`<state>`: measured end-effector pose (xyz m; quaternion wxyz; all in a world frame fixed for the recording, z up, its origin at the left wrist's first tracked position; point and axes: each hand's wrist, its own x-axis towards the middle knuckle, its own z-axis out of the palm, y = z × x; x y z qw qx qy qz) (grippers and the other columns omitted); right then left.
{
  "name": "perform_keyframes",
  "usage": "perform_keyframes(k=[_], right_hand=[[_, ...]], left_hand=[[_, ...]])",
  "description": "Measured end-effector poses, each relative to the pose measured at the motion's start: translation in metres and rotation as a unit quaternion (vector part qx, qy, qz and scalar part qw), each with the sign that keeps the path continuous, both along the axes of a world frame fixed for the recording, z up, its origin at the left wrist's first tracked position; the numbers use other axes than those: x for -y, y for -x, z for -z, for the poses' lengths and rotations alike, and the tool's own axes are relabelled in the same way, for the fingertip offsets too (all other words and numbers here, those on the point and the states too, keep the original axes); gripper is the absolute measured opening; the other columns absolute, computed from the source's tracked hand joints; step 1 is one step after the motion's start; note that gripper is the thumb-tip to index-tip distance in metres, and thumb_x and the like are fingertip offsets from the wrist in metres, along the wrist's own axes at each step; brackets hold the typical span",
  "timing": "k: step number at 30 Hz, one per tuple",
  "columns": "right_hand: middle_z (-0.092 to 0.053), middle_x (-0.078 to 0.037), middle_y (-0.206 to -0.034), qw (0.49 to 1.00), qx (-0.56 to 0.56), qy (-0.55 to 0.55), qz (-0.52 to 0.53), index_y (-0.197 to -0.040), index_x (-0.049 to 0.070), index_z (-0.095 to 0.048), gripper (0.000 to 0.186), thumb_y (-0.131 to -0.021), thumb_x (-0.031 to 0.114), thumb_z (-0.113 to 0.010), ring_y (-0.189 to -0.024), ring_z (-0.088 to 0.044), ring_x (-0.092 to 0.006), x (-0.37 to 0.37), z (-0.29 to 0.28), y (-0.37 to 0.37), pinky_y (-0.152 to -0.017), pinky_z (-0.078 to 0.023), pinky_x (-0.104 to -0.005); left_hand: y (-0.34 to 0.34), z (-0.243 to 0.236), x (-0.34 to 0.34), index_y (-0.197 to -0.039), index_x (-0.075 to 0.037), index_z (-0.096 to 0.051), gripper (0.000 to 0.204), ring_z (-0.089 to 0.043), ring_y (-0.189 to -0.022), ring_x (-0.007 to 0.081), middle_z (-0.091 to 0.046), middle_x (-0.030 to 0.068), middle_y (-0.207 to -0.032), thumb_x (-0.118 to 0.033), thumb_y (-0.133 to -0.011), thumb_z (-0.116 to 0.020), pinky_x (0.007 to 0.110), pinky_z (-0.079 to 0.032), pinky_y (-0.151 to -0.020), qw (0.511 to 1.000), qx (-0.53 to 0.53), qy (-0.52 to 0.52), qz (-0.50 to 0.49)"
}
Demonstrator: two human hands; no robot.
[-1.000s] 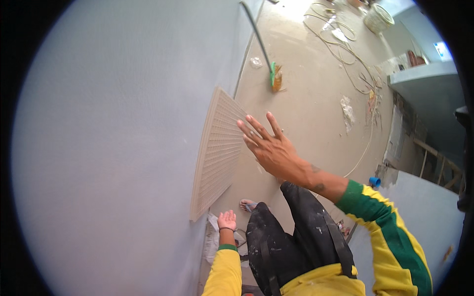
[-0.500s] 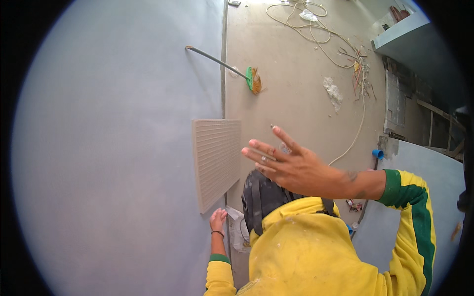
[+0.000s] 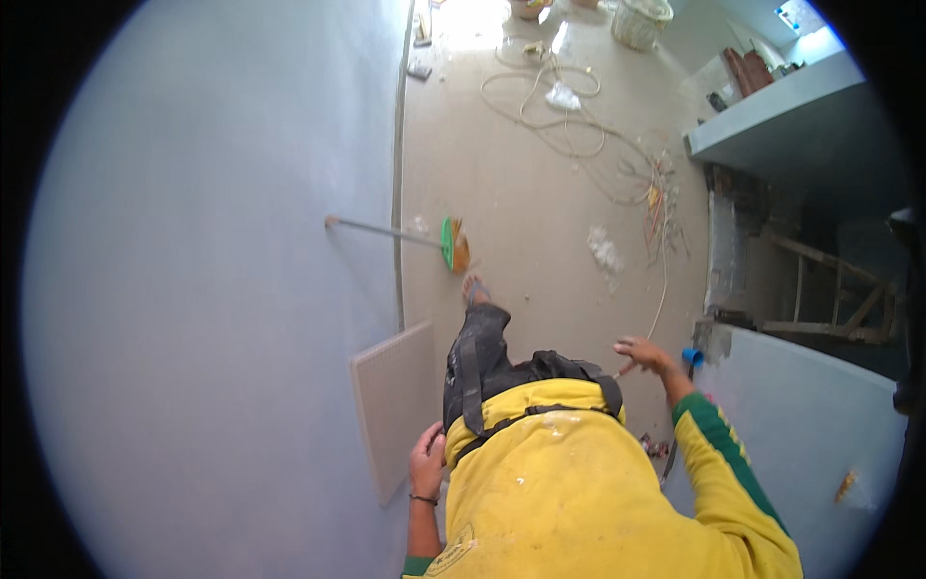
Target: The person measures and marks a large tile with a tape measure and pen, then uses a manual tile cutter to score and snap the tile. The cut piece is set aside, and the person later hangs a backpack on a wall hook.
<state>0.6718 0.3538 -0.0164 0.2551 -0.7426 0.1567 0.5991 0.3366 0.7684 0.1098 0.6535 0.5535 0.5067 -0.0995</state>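
Observation:
My left hand [image 3: 427, 467] hangs beside my left hip, close to a pale ribbed panel [image 3: 394, 405] that leans against the wall. Its fingers are loosely bent and apart, and nothing shows in them. On the other side, my right hand [image 3: 648, 356] is held out from my right hip with its fingers stretched. A tiny light speck shows by its fingertips, too small to name. Ahead, a broom [image 3: 449, 243] with a green head and orange bristles leans its handle on the left wall. My sandalled foot [image 3: 476, 289] is on the floor just below the broom.
A pale cable [image 3: 540, 121] lies coiled on the floor ahead, near crumpled plastic [image 3: 605, 249] and scattered debris [image 3: 666, 198]. At right are a ledge [image 3: 772, 106], a wooden frame [image 3: 834, 289], a low wall [image 3: 820, 386] and a blue cup-like piece [image 3: 693, 357]. A bucket [image 3: 641, 23] stands at the far end.
My right hand has dropped from in front of me to beside my right hip. One foot has come into view as I move forward; the panel and broom sit lower in view.

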Motion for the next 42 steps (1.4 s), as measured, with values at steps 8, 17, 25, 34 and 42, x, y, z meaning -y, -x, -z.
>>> perform_keyframes(k=[8, 17, 25, 34, 42], right_hand=[[-0.055, -0.021, -0.141, 0.733, 0.087, -0.285, 0.612, -0.16, 0.009, -0.007, 0.086, -0.1, 0.062, -0.041, -0.051, -0.046, -0.0091, -0.078, -0.032, -0.063, -0.061, -0.05, -0.0247], [-0.07, -0.015, -0.12, 0.895, 0.18, -0.184, 0.365, -0.159, 0.002, 0.002, 0.094, -0.1, 0.044, -0.058, -0.05, -0.042, -0.0048, -0.12, 0.043, -0.217, -0.048, -0.041, -0.0194], [-0.067, -0.011, -0.112, 0.698, 0.13, -0.277, 0.647, -0.159, 0.0, -0.006, 0.085, -0.102, 0.038, -0.058, -0.065, -0.047, -0.007, -0.009, 0.073, -0.381, -0.059, -0.045, -0.0212], [-0.042, -0.025, -0.152, 0.933, 0.182, 0.058, 0.307, -0.154, 0.001, -0.029, 0.078, -0.093, 0.038, -0.061, -0.138, -0.043, -0.0393, 0.044, 0.044, -0.535, -0.113, -0.034, -0.051], [-0.054, -0.009, -0.145, 0.758, 0.595, 0.014, -0.265, -0.13, 0.015, -0.064, 0.037, -0.095, 0.022, -0.056, -0.14, -0.043, -0.0253, 0.097, -0.08, -0.815, -0.116, -0.015, -0.0686]], left_hand=[[-0.166, 0.027, -0.113, -0.12, -0.002, -0.066, 0.029, -0.069, -0.079, 0.0169, -0.069, 0.0057, -0.1, -0.02, -0.099, -0.057, 0.03, -0.059, -0.064, 0.979, -0.108, 0.094, 0.143], [-0.46, 0.085, -0.133, -0.121, 0.004, -0.062, 0.033, -0.073, -0.081, 0.0217, -0.069, 0.0153, -0.109, -0.017, -0.097, -0.06, 0.033, -0.062, -0.058, 0.944, -0.014, -0.073, 0.322], [-0.68, 0.058, -0.042, -0.123, -0.001, -0.064, 0.034, -0.067, -0.096, 0.0229, -0.068, 0.0126, -0.11, -0.024, -0.098, -0.058, 0.037, -0.057, -0.079, 0.886, -0.041, -0.127, 0.444], [-0.865, -0.042, 0.034, -0.124, -0.006, -0.067, 0.038, -0.067, -0.102, 0.0332, -0.069, 0.0192, -0.113, -0.03, -0.096, -0.059, 0.041, -0.052, -0.088, 0.805, -0.067, -0.196, 0.556], [-1.147, -0.047, 0.096, -0.122, 0.003, -0.065, 0.036, -0.071, -0.087, 0.0231, -0.071, 0.0149, -0.104, -0.025, -0.097, -0.062, 0.035, -0.058, -0.075, 0.8, 0.09, -0.14, 0.577]])
